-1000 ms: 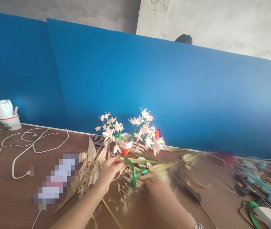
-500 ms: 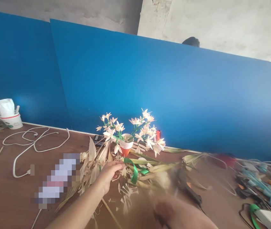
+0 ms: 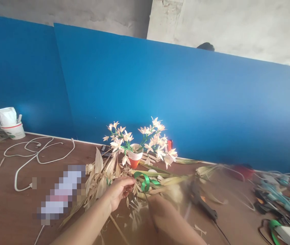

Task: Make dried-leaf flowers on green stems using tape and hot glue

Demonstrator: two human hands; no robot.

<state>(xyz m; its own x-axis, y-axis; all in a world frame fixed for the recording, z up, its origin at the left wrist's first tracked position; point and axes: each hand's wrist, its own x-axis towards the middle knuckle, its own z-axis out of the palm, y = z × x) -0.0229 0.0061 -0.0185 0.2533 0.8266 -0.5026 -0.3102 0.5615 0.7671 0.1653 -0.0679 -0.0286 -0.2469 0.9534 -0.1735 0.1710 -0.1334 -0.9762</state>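
Observation:
Pinched between the thumb and fingers of my left hand (image 3: 122, 191) is one end of a green ribbon (image 3: 145, 183), which curls off to the right. My right hand (image 3: 158, 206) is close beside the ribbon, just below its loop. Motion blurs it and its fingers are hard to see; a dark slim thing runs along its left side, of a kind I cannot make out. Behind both hands stands an orange-and-white cup (image 3: 134, 160) holding pale flowers (image 3: 157, 141) on green stems. Dry husks (image 3: 101, 183) lie around the cup and under my hands.
A black glue gun (image 3: 203, 204) with a cord lies to the right. Farther right are light-blue items (image 3: 285, 200) and cables. At left are a white cable (image 3: 36, 154), a white tub (image 3: 13, 130) and a blurred-out object (image 3: 62, 194). A blue partition (image 3: 147, 92) rises behind.
My right hand has come up and leftward from the lower edge to beside the ribbon. The ribbon now curls into a tighter loop. My left hand keeps its pinch, nearly in the same place.

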